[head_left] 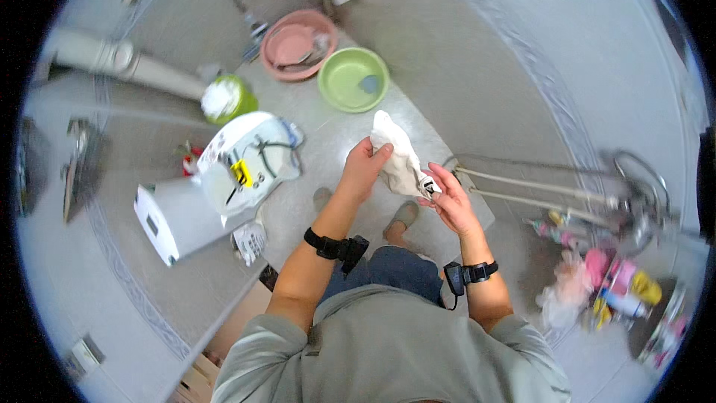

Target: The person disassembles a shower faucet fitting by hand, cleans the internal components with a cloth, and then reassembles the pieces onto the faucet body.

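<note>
A white sock (399, 158), limp and slightly creased, hangs between my two hands in front of my body. It has a dark patterned patch at its lower right end. My left hand (363, 168) grips its left edge, the thumb lying on top of the cloth. At the dark-marked end, my right hand (453, 201) pinches the sock between thumb and fingers. Both wrists carry black straps with small dark devices. Below the sock, a slippered foot (403, 216) shows on the floor.
Ahead stand a green basin (353, 60) and a pink basin (287, 19) with things in it. To the left are a white washing machine (190, 220), a toilet, possibly, with items on it (257, 138), and a green bucket (242, 101). Pipes (537, 183) and bottles (626, 302) line the right.
</note>
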